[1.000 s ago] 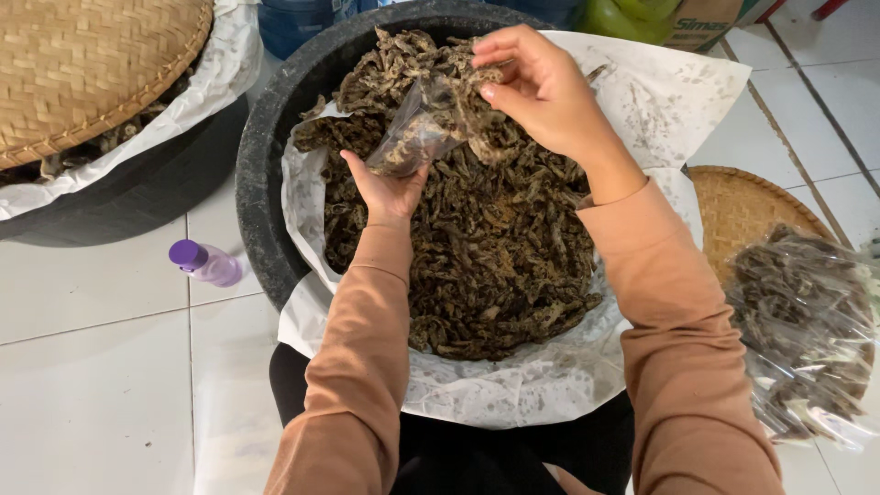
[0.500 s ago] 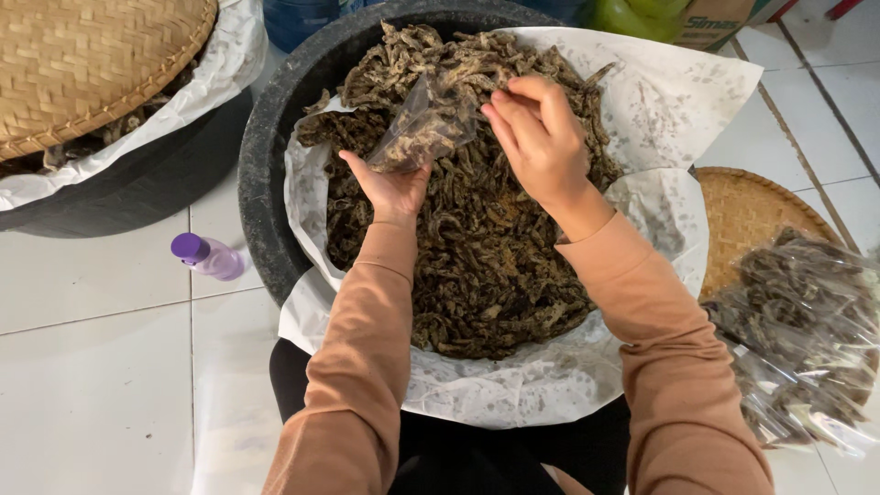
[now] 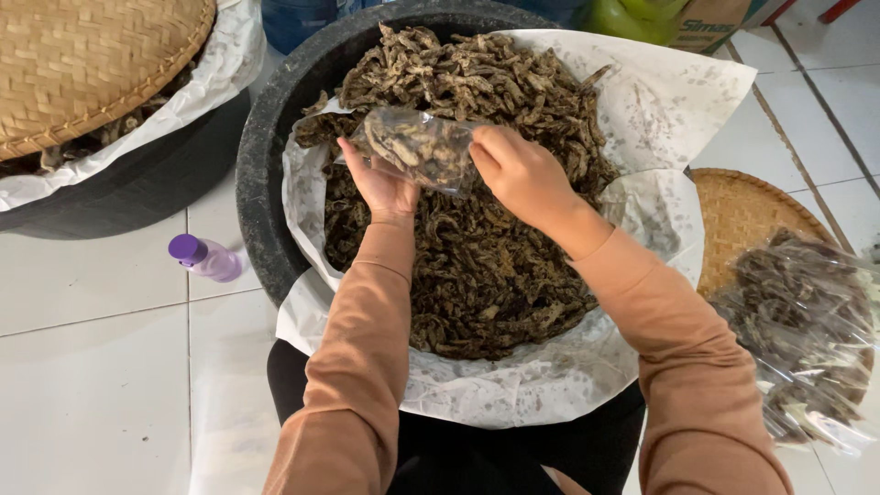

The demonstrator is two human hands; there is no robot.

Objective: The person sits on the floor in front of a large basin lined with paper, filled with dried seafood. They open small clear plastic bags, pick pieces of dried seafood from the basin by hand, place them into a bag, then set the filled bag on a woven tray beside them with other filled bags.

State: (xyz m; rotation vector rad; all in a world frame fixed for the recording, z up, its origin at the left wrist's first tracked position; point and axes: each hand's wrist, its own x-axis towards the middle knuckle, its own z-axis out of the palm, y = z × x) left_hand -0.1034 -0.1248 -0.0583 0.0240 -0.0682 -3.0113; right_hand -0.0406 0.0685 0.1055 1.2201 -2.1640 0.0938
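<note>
Both hands pinched a small clear plastic bag (image 3: 423, 147), the left hand (image 3: 380, 183) gripping its lower left edge and the right hand (image 3: 518, 174) its right end. It hung just above a heap of dark dried strips (image 3: 477, 266) in a paper-lined black tub (image 3: 275, 119). Tub wall and paper rose close on every side; open white floor (image 3: 92, 367) lay left, past a purple-capped bottle (image 3: 203, 258). Partly filled, the bag showed dark strips through crinkled film.

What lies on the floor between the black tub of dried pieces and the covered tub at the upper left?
In the head view, a small purple-capped bottle lies on the white tile floor between the black tub and the covered tub.
</note>
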